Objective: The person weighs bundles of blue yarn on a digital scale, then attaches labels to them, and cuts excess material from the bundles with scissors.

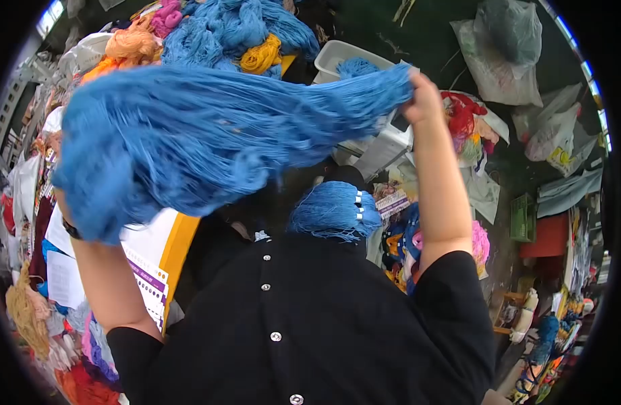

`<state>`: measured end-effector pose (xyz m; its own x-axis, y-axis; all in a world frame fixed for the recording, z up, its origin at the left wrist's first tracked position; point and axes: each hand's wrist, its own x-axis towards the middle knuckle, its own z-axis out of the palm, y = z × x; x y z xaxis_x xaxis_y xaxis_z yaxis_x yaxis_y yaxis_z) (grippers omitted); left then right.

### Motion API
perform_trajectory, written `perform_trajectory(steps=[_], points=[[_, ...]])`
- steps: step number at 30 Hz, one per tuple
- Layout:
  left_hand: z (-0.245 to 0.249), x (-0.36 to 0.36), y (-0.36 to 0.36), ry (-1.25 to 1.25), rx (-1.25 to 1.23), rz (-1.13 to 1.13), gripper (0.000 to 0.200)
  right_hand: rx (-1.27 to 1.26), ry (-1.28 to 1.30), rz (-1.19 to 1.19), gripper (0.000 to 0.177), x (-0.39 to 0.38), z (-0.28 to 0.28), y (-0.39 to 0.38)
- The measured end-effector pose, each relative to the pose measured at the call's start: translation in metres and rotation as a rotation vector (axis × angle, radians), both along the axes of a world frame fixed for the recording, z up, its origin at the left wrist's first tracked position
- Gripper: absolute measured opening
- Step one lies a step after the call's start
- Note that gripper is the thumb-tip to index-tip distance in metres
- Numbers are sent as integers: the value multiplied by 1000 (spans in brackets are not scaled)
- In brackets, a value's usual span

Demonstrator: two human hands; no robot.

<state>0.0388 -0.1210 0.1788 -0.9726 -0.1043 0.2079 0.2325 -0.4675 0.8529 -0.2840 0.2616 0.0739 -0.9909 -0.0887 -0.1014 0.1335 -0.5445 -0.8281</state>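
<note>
A large hank of blue yarn (209, 135) stretches between my raised arms, its loose strands hanging in the middle. My right hand (424, 100) is closed around the narrow, gathered end. At the left, the yarn's wide, bunched end covers the fingers of my left hand (62, 204); only skin near the wrist and a dark wristband show. Below the hank, a bundle of blue yarn (332, 208) with white bands lies near my lap. Beside my left forearm is a white board with a yellow edge (179, 253), with printed labels on it.
Heaped blue yarn (222, 30) lies ahead, alongside orange yarn (131, 44) and yellow yarn (261, 54). Beyond the hank stands a white plastic bin (334, 54) with blue yarn inside. Plastic bags (502, 54) and a green crate (523, 218) are on the right.
</note>
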Motion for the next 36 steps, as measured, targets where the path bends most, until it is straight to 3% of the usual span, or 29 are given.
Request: perform_trajectory(steps=[1,3,6,8,10,11,13,14,17,19,21,22,24,26,27,28,30,31,32,33,34,36], points=[[9,-11,2,-1,-46,-48,48,139,-51,-12,16,2,-33,-3],[20,-33,5,-5,-133,-144,42,759,45,42,38,50,-59,-26],[32,-70,14,-8,-258,-288,34,801,381,285,63,109,-82,-65],[31,-94,33,-312,-102,-324,26,643,488,439,61,150,-65,-88],[24,-105,38,-458,-39,-293,26,785,651,473,49,170,-53,-94],[29,-106,40,-472,-34,-285,26,858,706,469,36,174,-49,-95],[43,-106,38,-521,-41,-243,27,1234,700,599,27,180,-33,-86],[49,-103,33,-506,-50,-234,29,1250,724,578,23,181,-46,-82],[65,-86,31,-400,-88,-194,32,1500,676,869,26,178,-58,-67],[66,-85,0,-214,-94,-266,32,1465,678,849,26,182,-67,-62],[60,-80,-13,268,-412,-201,35,1359,687,786,26,188,-67,-62],[64,-82,-13,370,-519,-195,41,1211,773,666,23,192,-69,-66],[67,-85,4,416,-509,-249,44,892,894,356,19,200,-71,-84],[69,-88,14,433,-528,-161,46,806,901,241,17,199,-65,-104],[70,-87,24,419,-505,-92,46,807,921,265,15,195,-67,-113],[70,-87,31,481,-533,-63,45,706,757,367,15,189,-78,-125],[79,-91,11,182,-376,146,44,518,517,469,18,179,-91,-143],[78,-93,0,190,-341,106,45,481,470,475,19,176,-86,-144],[78,-90,7,232,-521,346,45,444,421,484,22,173,-76,-145],[76,-87,17,270,-701,589,46,248,210,667,27,165,-66,-142],[83,-89,42,266,-702,591,46,217,148,633,27,155,-76,-149],[110,-98,117,14,236,724,71,175,125,587,20,137,-83,-150]])
